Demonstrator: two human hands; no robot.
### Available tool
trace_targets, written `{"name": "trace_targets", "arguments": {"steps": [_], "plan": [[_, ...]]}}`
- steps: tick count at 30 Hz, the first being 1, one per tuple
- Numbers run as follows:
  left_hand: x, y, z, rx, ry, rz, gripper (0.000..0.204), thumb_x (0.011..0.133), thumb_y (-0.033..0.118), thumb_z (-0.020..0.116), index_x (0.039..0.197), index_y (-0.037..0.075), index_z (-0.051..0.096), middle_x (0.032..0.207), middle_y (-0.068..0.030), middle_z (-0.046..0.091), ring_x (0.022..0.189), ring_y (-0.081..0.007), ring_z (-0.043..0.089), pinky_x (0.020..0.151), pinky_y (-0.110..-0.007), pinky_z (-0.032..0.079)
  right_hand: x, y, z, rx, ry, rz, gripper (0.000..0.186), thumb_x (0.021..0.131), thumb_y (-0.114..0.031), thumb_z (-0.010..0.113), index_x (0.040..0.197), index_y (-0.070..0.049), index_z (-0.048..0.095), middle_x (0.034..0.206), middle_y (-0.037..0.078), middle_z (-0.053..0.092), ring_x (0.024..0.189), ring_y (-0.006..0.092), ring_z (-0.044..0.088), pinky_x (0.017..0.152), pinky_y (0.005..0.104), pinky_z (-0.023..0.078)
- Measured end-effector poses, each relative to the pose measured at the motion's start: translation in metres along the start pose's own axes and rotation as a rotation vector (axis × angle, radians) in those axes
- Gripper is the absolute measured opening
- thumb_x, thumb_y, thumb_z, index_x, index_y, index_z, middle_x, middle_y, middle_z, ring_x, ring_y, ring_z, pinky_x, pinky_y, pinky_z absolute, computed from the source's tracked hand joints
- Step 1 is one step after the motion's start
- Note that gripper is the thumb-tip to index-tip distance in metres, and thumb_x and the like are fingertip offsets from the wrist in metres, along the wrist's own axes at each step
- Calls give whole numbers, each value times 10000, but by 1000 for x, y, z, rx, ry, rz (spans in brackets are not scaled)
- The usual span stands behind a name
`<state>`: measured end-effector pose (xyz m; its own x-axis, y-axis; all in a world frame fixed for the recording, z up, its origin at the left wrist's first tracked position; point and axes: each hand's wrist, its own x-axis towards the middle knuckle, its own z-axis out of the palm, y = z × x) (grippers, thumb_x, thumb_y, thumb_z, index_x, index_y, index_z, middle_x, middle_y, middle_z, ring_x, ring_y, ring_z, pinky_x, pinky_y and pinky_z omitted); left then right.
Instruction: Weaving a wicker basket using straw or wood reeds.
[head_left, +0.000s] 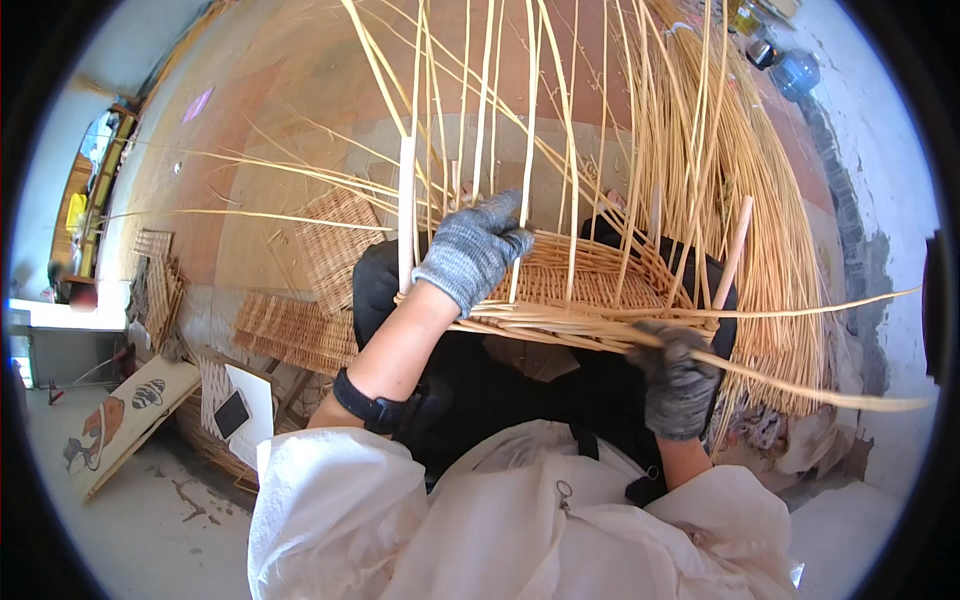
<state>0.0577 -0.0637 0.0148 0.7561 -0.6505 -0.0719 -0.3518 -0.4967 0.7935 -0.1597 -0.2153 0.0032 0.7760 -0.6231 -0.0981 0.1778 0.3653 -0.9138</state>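
A partly woven willow basket (590,282) rests across my black-clad lap, with many pale upright rods (571,200) rising from it and thicker stakes (406,220) at its corners. My left hand (470,250), in a grey knitted glove, is closed on an upright rod at the basket's near left, its wrist wearing a black band. My right hand (678,380), gloved too, grips a long pale weaver (775,382) low at the basket's front right; the weaver reaches out to the right. Some fingertips of both hands are hidden.
A large bundle of long willow rods (775,280) lies at the right, below a blue water jug (795,75). Woven panels (290,330) lie at the left, near a painted board (125,425) and a dark phone (231,409) on a white board.
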Motion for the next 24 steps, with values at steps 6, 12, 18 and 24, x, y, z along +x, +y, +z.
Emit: {"name": "trace_targets", "arguments": {"steps": [6,12,18,24], "plan": [[-73,32,0,-351,590,152,366,797,-29,530,1154,-38,450,986,-110,581,922,-154,559,804,-228,441,15,12,-7,38,-62,137,265,765,-221,641,884,-1,552,973,184,578,902,287,583,688,360,545],[-76,20,60,307,486,320,466,743,317,631,1093,31,518,942,-106,608,839,-212,602,819,-334,424,12,16,-16,243,-253,242,182,787,-176,610,906,-45,572,1049,170,555,946,286,564,768,406,516],[-53,24,71,579,36,-81,421,790,465,487,969,93,571,733,-121,621,719,-265,601,753,-388,416,15,11,-26,190,-167,511,325,787,-191,605,1046,-18,510,1029,143,566,918,308,578,725,403,513],[-45,50,49,307,-251,-182,341,769,430,548,940,143,615,830,-124,628,802,-288,596,734,-373,444,9,1,-26,14,-125,435,365,768,-238,628,1028,-4,521,901,137,589,822,243,600,658,346,520]]}}
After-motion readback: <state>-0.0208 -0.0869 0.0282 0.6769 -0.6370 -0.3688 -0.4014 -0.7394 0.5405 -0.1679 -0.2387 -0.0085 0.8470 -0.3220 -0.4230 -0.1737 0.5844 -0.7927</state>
